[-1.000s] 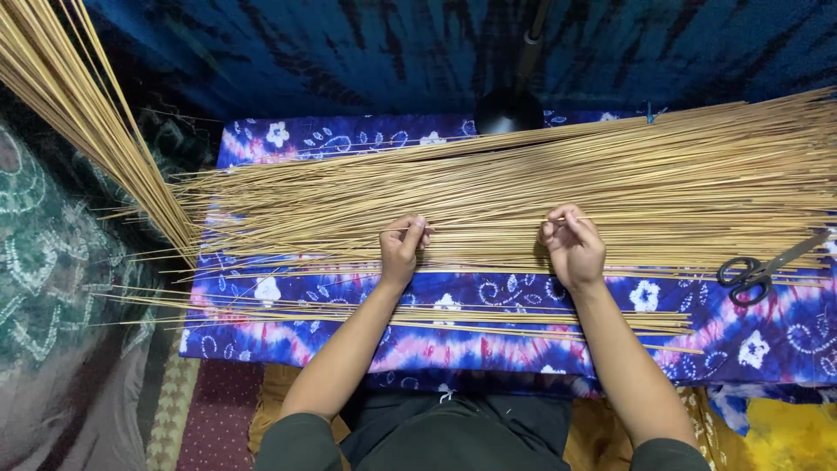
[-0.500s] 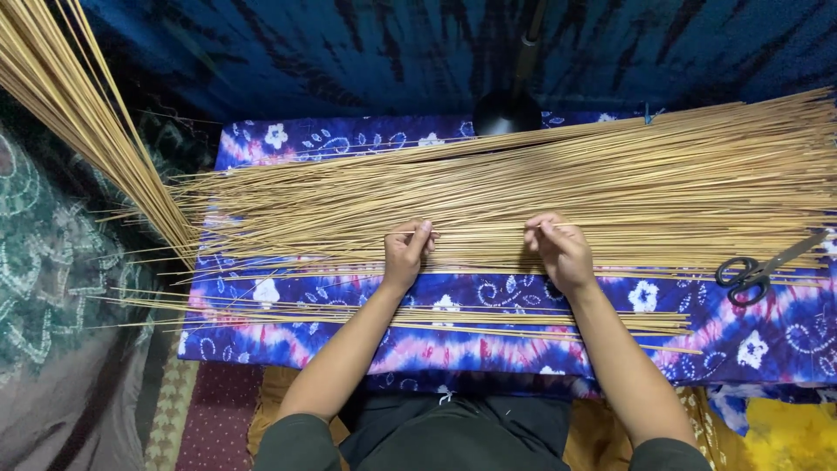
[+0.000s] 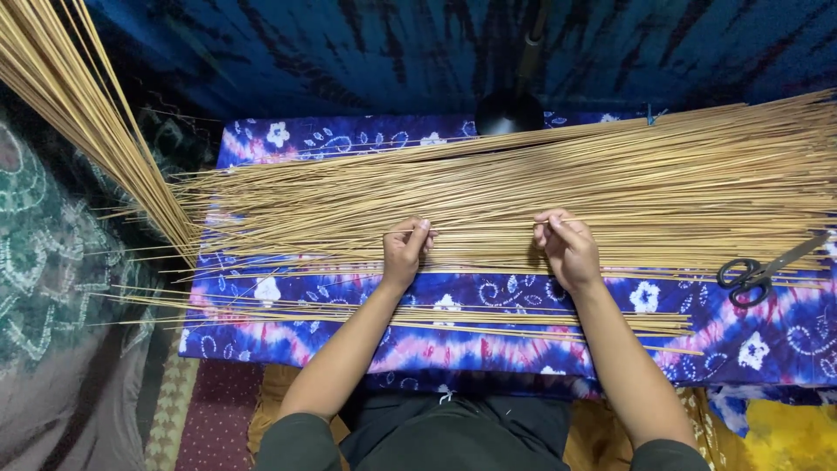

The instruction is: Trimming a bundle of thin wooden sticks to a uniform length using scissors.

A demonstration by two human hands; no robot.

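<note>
While both hands, left hand (image 3: pixel 404 249) and right hand (image 3: pixel 567 249), pinch thin sticks at the near edge of the stick pile (image 3: pixel 523 187) on the table (image 3: pixel 785 336), a careless tug could snap one or scatter neighbours.

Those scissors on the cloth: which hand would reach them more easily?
Probably the right hand. The scissors lie on the patterned cloth at the far right, beyond that hand, while the left hand sits farther off, on the sticks.
</note>
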